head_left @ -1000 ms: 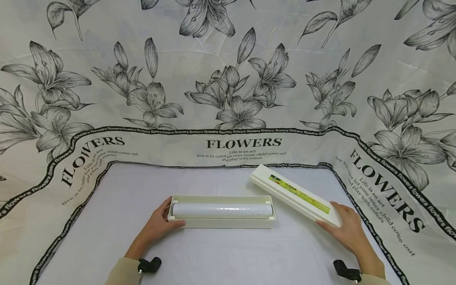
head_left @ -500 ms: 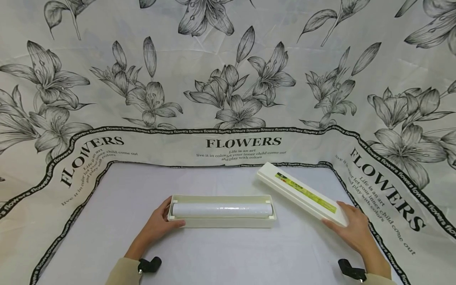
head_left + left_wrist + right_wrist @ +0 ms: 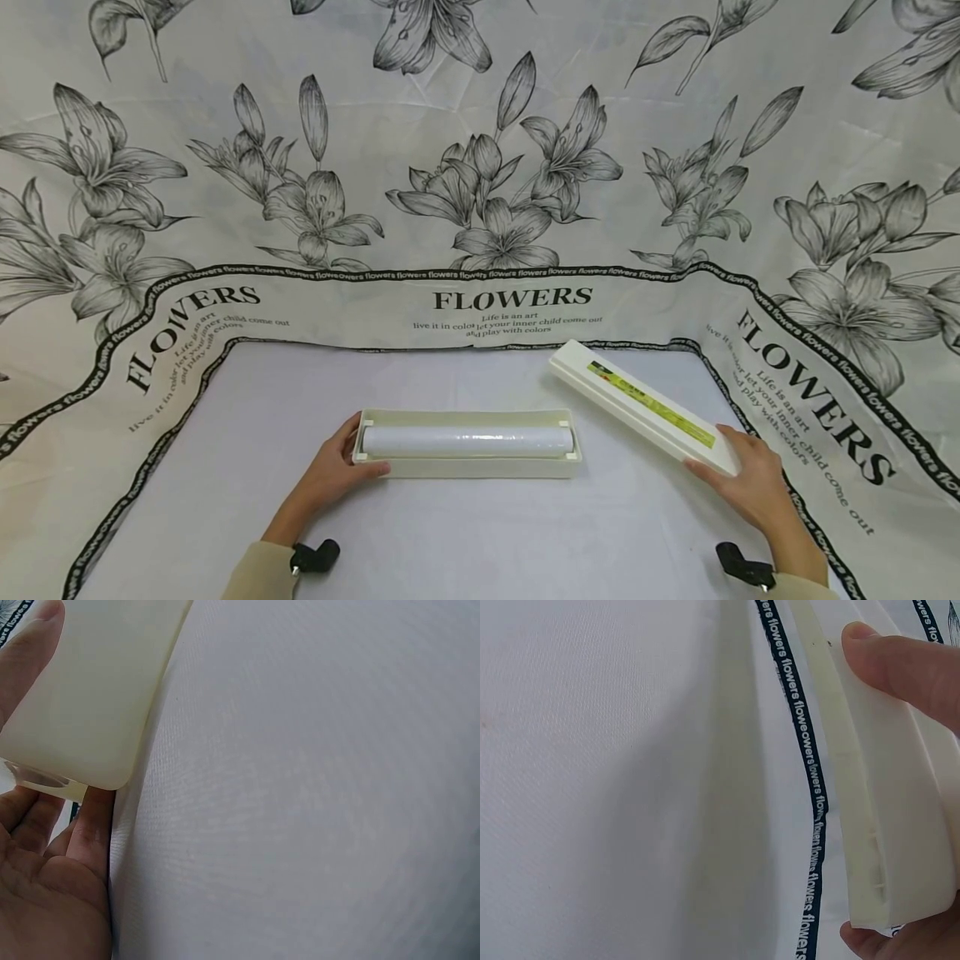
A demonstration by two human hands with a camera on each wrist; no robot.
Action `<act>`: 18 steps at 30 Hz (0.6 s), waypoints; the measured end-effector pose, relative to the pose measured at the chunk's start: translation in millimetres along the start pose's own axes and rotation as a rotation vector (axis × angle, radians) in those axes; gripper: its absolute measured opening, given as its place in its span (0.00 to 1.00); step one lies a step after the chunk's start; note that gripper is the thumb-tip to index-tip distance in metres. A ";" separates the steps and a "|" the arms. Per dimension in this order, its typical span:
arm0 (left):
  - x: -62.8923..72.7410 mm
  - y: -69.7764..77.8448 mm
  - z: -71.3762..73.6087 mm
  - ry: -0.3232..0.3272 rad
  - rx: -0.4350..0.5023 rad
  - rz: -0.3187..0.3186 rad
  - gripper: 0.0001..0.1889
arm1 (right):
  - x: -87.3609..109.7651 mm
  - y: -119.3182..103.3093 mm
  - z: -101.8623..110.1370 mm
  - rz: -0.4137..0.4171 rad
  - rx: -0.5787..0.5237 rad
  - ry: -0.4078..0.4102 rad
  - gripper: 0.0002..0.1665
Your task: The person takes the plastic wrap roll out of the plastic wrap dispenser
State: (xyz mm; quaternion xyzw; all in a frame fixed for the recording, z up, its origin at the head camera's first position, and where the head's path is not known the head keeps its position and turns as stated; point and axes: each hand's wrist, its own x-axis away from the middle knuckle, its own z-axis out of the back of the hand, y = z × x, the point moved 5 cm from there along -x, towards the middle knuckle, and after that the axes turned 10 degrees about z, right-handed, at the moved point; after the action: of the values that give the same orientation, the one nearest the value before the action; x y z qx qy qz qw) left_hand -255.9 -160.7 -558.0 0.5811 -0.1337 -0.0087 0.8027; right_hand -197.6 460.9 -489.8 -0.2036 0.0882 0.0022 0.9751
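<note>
Pinching the left end of the pale open box (image 3: 468, 470) with the left grip (image 3: 335, 468), down at lower centre on the white surface (image 3: 480, 542)! Inside: a white roll (image 3: 468, 440), lengthwise. Over at lower right, clasping the white lid (image 3: 626, 404) by its lower end with the right grip (image 3: 752, 479), slanting up-left, yellow-green label (image 3: 651, 404) uppermost.
</note>
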 end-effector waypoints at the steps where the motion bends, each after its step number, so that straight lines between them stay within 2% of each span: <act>1: 0.3 0.1 0.3 0.000 -0.002 -0.003 0.57 | -0.1 0.4 -0.2 -0.003 0.001 -0.002 0.60; 18: 2.4 2.6 0.3 -0.004 -0.003 -0.007 0.56 | 3.3 11.5 -0.7 -0.007 -0.001 0.013 0.59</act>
State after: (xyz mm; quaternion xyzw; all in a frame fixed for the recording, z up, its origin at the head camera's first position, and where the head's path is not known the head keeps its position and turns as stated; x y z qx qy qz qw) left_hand -254.1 -160.6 -554.9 0.5803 -0.1333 -0.0127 0.8034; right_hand -195.0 471.0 -495.5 -0.2046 0.0937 -0.0022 0.9743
